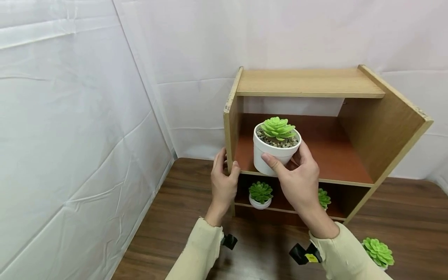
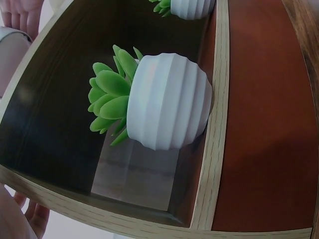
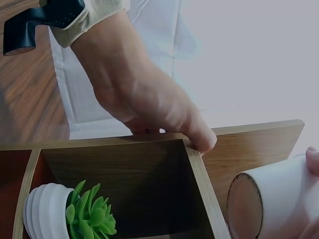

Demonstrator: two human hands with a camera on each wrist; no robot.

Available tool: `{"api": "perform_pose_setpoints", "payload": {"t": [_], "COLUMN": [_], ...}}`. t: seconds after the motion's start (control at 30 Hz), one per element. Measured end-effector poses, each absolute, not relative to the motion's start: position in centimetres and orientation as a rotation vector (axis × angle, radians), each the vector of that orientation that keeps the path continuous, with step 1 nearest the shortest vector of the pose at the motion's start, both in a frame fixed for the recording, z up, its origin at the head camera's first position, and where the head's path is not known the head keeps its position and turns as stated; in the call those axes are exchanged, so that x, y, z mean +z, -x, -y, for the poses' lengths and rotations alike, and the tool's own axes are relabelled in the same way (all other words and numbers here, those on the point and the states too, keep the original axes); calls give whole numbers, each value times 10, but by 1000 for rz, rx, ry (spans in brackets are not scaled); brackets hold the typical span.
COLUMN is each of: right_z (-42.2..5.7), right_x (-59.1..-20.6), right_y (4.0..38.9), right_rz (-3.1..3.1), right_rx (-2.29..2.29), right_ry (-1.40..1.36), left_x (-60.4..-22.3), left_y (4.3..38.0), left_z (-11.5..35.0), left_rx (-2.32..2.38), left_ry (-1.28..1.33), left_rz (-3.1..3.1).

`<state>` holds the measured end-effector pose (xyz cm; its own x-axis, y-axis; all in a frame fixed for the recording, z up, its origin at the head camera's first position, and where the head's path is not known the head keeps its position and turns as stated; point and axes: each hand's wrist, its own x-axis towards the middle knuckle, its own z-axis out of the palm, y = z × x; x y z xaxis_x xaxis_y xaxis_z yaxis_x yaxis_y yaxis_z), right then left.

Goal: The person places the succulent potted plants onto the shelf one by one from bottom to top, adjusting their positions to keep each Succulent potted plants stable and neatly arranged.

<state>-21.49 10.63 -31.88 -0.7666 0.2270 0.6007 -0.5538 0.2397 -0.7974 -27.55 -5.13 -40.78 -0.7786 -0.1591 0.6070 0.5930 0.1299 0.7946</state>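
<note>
My right hand holds a smooth white pot with a light green artificial succulent and gravel in it, thumb on the near side. The pot is in front of the upper compartment, tilted a little, and its underside shows in the right wrist view. My left hand grips the left side panel of the wooden shelf, thumb on the front edge and fingers outside; the right wrist view shows this left hand too. In the compartment below, a ridged white pot with a green succulent stands near the left side.
Another potted succulent stands at the right of the lower compartment, partly behind my right arm. One more succulent is on the dark wooden table, right of my sleeve. White cloth hangs behind and to the left.
</note>
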Motion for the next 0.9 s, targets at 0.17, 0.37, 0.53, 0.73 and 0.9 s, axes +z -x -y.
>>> {"api": "perform_pose_setpoints", "payload": {"t": [0.17,0.37,0.53,0.73,0.9], "right_z": [-106,-106,-105,-104,-103], "right_x": [-318,-318,-318,-320,-320], "right_y": [217,220,223,226,229], "right_rz": [1910,1904,1922,1955,1972], "right_rx": [1575,1569,1555,1540,1525], "right_ry": [-281,-288,-282,-269,-267], "left_x": [-407,-408,-387,-374,-376], "left_y": [275,274,259,249,250], "left_z": [52,53,51,51,50], "left_rx": [-1710,-1711,-1722,-1731,-1724], "left_ry": [413,410,420,421,414], "left_rz": [1848,1855,1845,1831,1833]}}
